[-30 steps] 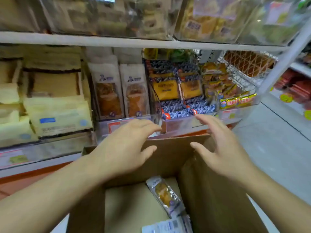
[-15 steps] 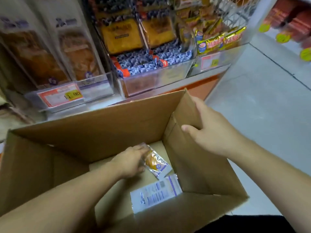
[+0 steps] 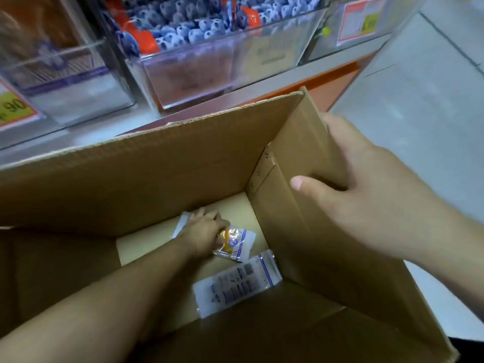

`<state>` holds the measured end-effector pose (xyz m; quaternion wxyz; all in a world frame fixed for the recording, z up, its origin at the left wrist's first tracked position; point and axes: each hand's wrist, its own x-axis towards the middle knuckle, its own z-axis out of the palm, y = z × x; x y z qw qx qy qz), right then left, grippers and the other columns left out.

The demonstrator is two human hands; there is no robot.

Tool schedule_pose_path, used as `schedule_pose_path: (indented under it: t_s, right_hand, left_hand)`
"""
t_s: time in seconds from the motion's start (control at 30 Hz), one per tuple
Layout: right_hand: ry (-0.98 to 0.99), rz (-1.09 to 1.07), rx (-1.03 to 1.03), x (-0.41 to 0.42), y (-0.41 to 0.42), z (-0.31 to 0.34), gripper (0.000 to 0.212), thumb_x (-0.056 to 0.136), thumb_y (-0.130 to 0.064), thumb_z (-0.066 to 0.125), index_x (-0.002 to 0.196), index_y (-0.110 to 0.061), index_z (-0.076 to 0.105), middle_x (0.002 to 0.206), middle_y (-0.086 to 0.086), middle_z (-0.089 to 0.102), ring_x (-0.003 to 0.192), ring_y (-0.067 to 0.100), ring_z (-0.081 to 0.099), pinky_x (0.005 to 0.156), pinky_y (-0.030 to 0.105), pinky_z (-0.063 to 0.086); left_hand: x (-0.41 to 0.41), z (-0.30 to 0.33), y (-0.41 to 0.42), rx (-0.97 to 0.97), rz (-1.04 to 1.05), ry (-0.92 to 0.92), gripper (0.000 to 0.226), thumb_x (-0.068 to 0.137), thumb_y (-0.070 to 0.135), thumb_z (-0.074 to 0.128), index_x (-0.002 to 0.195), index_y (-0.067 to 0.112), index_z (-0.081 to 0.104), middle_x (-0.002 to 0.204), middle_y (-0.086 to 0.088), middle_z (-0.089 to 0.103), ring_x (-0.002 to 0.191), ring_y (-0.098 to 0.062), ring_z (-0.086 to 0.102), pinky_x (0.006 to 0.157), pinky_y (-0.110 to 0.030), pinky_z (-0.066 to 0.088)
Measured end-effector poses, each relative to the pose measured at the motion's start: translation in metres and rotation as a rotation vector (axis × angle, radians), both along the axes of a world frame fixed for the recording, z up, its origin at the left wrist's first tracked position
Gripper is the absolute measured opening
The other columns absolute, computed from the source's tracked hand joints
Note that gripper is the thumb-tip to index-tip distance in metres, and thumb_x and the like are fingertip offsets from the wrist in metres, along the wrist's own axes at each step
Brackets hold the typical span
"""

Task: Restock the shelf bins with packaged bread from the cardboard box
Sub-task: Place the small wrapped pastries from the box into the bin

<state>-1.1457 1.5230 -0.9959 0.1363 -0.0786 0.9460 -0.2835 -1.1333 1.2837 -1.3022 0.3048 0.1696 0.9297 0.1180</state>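
At the bottom of the box point(image 3: 183, 166), near its far right corner, the left hand point(image 3: 203, 233) curls its fingers round a clear bread pack point(image 3: 233, 242) with an orange bun showing through the film. A second pack point(image 3: 235, 282) lies face down on the box floor just nearer the viewer, apart from the hand. The right hand point(image 3: 366, 195) clasps the box's right wall, thumb inside, fingers wrapped outside. Beyond the box's far wall stand the shelf bins point(image 3: 222, 64), the middle one stocked with blue-and-orange packs point(image 3: 199, 24).

The risks, as I judge them: the film looks slick and the grip sits at one end of the pack, so it could slip on the lift. The box is deep, and the pack might catch on the wall or a flap coming out. If the right hand lets the wall go, the box could tip or shift.
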Motion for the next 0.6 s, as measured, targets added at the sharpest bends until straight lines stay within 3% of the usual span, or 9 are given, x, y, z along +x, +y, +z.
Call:
schedule_pose_path:
  t_s: [0.1,0.2,0.27,0.33,0.4,0.47,0.53,0.6]
  right_hand:
    - [-0.006,-0.003,0.008,0.0,0.0,0.002,0.064,0.094,-0.049,0.069,0.144,-0.057,0.03,0.112,-0.034,0.059,0.096,-0.013,0.06,0.065,0.008,0.045]
    - [-0.023,-0.008,0.009,-0.001,0.0,0.002,0.06,0.096,-0.046,0.07,0.142,-0.055,0.033,0.109,-0.03,0.062,0.094,-0.006,0.063,0.07,0.014,0.049]
    - [-0.034,-0.005,0.013,-0.001,0.0,0.002,0.06,0.097,-0.044,0.071,0.143,-0.053,0.034,0.109,-0.025,0.064,0.093,0.0,0.064,0.072,0.02,0.051]
    - [-0.035,-0.002,0.015,-0.002,-0.001,0.004,0.059,0.097,-0.042,0.071,0.143,-0.05,0.035,0.108,-0.022,0.065,0.094,0.001,0.064,0.073,0.021,0.051]
    - [-0.04,0.017,0.039,-0.003,-0.001,0.006,0.059,0.097,-0.041,0.072,0.144,-0.045,0.037,0.109,-0.02,0.065,0.095,0.001,0.063,0.074,0.022,0.05]
    - [-0.033,0.027,0.057,-0.004,-0.001,0.007,0.058,0.095,-0.041,0.074,0.141,-0.039,0.04,0.111,-0.016,0.065,0.098,0.005,0.063,0.077,0.027,0.052]
    - [-0.03,0.022,0.049,-0.004,-0.003,0.011,0.066,0.091,-0.043,0.078,0.144,-0.034,0.039,0.124,-0.01,0.064,0.109,0.013,0.064,0.088,0.035,0.055]
    - [0.023,0.029,0.079,-0.003,-0.007,0.018,0.088,0.087,-0.046,0.08,0.156,-0.03,0.028,0.149,-0.004,0.05,0.135,0.02,0.053,0.11,0.04,0.049]
  left_hand:
    - [0.009,-0.01,-0.007,0.049,0.12,0.082,0.017,0.086,0.031,0.073,0.103,0.031,0.069,0.111,0.013,0.056,0.11,-0.019,0.042,0.079,-0.035,0.027]
    - [0.017,-0.01,-0.013,0.116,0.254,0.054,0.009,0.081,0.016,0.071,0.08,0.023,0.066,0.099,0.014,0.059,0.105,-0.013,0.043,0.08,-0.032,0.025]
    - [0.021,-0.002,-0.016,0.146,0.288,-0.027,0.014,0.08,0.01,0.066,0.078,0.024,0.064,0.095,0.013,0.064,0.102,-0.011,0.052,0.086,-0.034,0.038]
    - [0.022,0.011,-0.018,0.17,0.336,-0.114,0.018,0.083,0.01,0.059,0.083,0.028,0.061,0.086,0.013,0.068,0.087,-0.011,0.063,0.08,-0.033,0.052]
    - [0.02,0.031,-0.018,0.183,0.34,-0.146,0.018,0.088,0.012,0.055,0.086,0.029,0.057,0.08,0.013,0.07,0.073,-0.012,0.065,0.068,-0.03,0.054]
    - [0.016,0.059,-0.017,0.2,0.307,-0.114,0.016,0.092,0.011,0.058,0.087,0.027,0.057,0.081,0.013,0.07,0.077,-0.013,0.066,0.071,-0.03,0.053]
    - [0.011,0.099,-0.017,0.211,0.266,-0.082,0.012,0.097,0.015,0.06,0.09,0.025,0.058,0.09,0.013,0.071,0.081,-0.011,0.065,0.075,-0.028,0.051]
    - [0.008,0.143,-0.019,0.22,0.212,-0.043,0.009,0.099,0.021,0.061,0.092,0.025,0.058,0.092,0.013,0.071,0.083,-0.009,0.066,0.073,-0.027,0.05]
